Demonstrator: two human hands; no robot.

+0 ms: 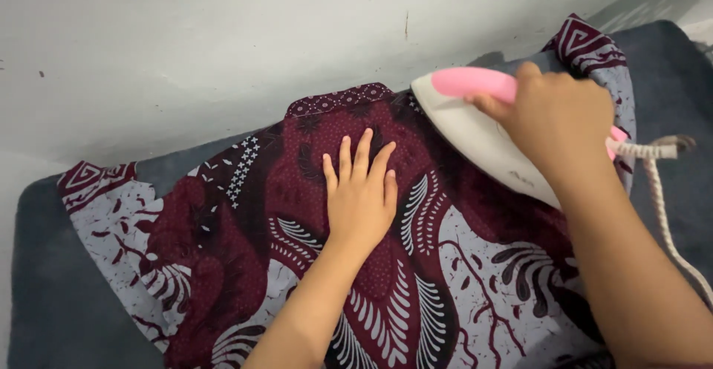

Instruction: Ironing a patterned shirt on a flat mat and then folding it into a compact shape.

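Cloth (445,280), maroon and pale grey with feathery prints, lay spread over a dark padded mat (52,295). My left hand (362,194) pressed it flat, fingers splayed. Beyond, my right hand (557,116) clenched the white iron's (475,135) smooth pink handle, sole on the cloth.

White-pink iron (475,128) flat on maroon patterned cloth (386,287)

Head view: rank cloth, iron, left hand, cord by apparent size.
1. Cloth, by far the largest, spread over the dark pad.
2. Iron, partly hidden by the right hand.
3. Left hand, flat on the cloth.
4. Cord, thin; it runs out of frame, so its rank is unsure.
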